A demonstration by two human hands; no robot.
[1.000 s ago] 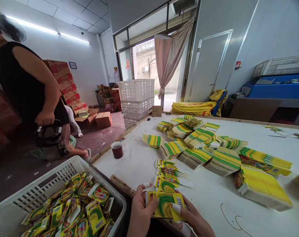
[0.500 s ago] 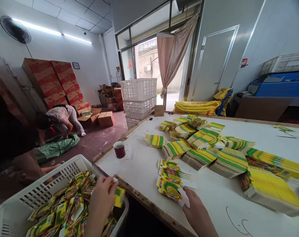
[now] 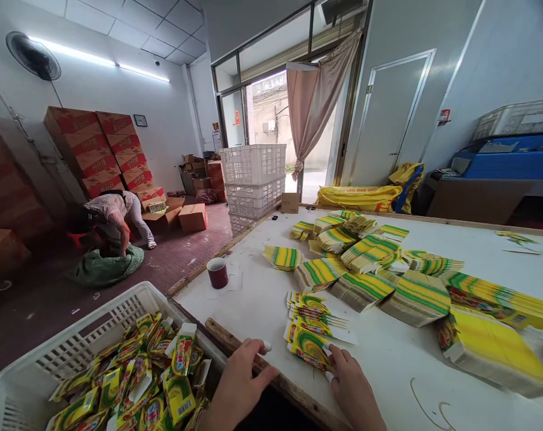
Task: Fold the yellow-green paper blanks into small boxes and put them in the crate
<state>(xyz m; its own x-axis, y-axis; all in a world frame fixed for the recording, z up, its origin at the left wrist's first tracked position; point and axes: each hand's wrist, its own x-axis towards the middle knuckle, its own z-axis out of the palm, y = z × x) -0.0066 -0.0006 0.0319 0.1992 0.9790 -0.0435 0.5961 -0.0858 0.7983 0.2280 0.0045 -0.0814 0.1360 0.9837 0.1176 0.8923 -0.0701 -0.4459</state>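
My left hand (image 3: 242, 380) is above the table's wooden edge, fingers apart and holding nothing. White covers wrap some of my fingertips. My right hand (image 3: 354, 383) has its index finger and thumb at the right end of a flat yellow-green carton (image 3: 308, 347), gripping its edge. This carton lies at the front of a fanned row of flat cartons (image 3: 307, 304) on the white table. Left of my left hand, a white plastic crate (image 3: 78, 341) holds many small folded cartons (image 3: 132, 377), some with open ends.
Bundles of flat cartons (image 3: 370, 251) cover the table's middle and right. A maroon mug (image 3: 217, 273) stands near the left edge. Stacked white crates (image 3: 253, 167) rise beyond it. A person (image 3: 118, 212) bends over a green sack (image 3: 107, 263). Rubber bands (image 3: 428, 404) lie at front right.
My left hand has let go of a carton over the crate and moved right, towards the table. My right hand has shifted slightly at the front carton. The dark figure at far left is gone.
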